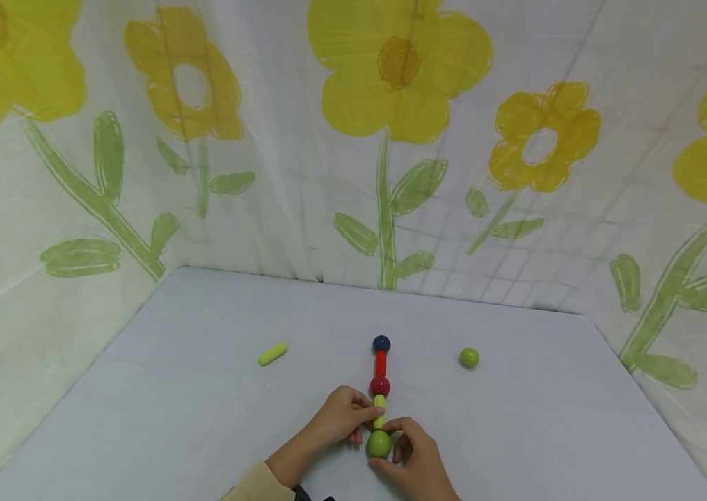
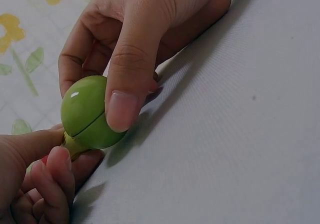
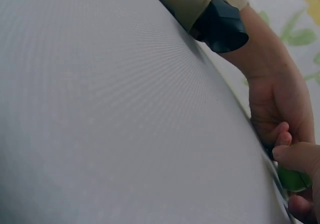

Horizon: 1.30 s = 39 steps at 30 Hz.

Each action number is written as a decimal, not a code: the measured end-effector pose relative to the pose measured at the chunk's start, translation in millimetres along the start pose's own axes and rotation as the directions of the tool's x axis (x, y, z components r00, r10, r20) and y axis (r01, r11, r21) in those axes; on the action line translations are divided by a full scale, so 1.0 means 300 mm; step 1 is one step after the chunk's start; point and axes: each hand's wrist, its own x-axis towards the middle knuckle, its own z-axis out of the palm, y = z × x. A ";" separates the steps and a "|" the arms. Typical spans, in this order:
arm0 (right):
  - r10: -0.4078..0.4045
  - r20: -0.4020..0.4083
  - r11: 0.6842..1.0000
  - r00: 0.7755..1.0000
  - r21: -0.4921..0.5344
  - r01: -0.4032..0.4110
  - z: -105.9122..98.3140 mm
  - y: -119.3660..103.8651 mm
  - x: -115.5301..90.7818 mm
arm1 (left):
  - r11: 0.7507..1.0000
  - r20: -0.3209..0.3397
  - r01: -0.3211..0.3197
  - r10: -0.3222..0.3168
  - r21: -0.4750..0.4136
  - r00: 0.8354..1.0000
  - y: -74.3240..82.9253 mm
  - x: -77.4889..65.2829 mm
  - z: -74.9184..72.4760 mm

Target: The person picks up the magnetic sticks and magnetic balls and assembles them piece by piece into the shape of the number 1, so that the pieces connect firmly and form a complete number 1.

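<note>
A chain of balls and rods lies on the table: a dark blue ball (image 1: 381,344), a red rod (image 1: 380,364), a red ball (image 1: 380,386), a yellow-green rod (image 1: 379,402) and a larger green ball (image 1: 379,444). With thumb and fingers my left hand (image 1: 342,417) pinches the yellow-green rod just below the red ball. On the near end, my right hand (image 1: 415,456) grips the green ball between thumb and fingers. In the left wrist view the green ball (image 2: 85,106) meets the rod's end, and a thin dark line runs across it.
Another yellow-green rod (image 1: 273,354) lies apart on the left of the white table (image 1: 516,417). A smaller green ball (image 1: 469,358) sits to the right of the chain. Behind and around the table hangs a white curtain (image 1: 284,209) with yellow flowers.
</note>
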 end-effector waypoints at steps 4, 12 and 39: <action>0.010 -0.004 1.000 1.000 -0.014 -0.010 -0.004 -0.005 0.001 | 1.000 0.002 -0.018 0.018 -0.004 1.000 -0.001 0.002 0.002; 0.032 0.000 0.999 0.999 -0.019 -0.032 -0.009 -0.008 0.002 | 1.000 0.000 -0.019 0.019 -0.002 1.000 0.006 -0.001 0.004; 0.158 0.048 0.986 0.986 0.036 -0.160 -0.003 0.005 0.009 | 0.978 -0.135 -0.191 0.201 0.081 0.970 -0.031 0.018 -0.196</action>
